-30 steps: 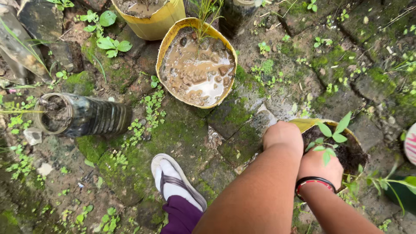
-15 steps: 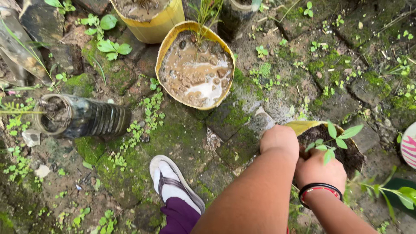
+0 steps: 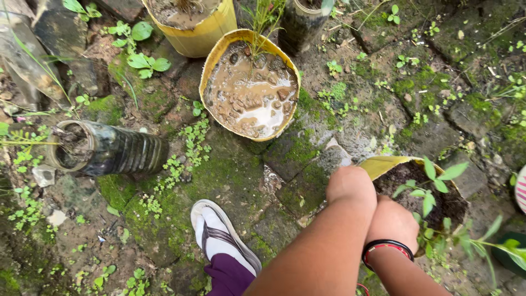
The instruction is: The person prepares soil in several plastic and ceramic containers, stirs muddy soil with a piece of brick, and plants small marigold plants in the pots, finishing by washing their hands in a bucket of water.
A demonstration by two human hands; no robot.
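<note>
Covering most of the frame, the mossy brick ground point(image 3: 230, 164) leaves its widest open stretch in the lower left, with weeds scattered over it. A yellow pot of muddy water point(image 3: 249, 85) sits at upper centre, its rim tilted toward the camera, just beside another yellow pot point(image 3: 192, 24) cut off by the top edge. A dark bottle planter point(image 3: 107, 149) lies on its side at middle left. At lower right, the left hand point(image 3: 350, 186) is closed on the near rim of a small yellow pot with a seedling point(image 3: 424, 189), and the right hand point(image 3: 392, 222), wearing a black and red bangle point(image 3: 385, 248), presses against that pot's near edge; its fingers are hidden, so its grip cannot be told. A sandalled foot point(image 3: 219, 235) stands at lower centre.
</note>
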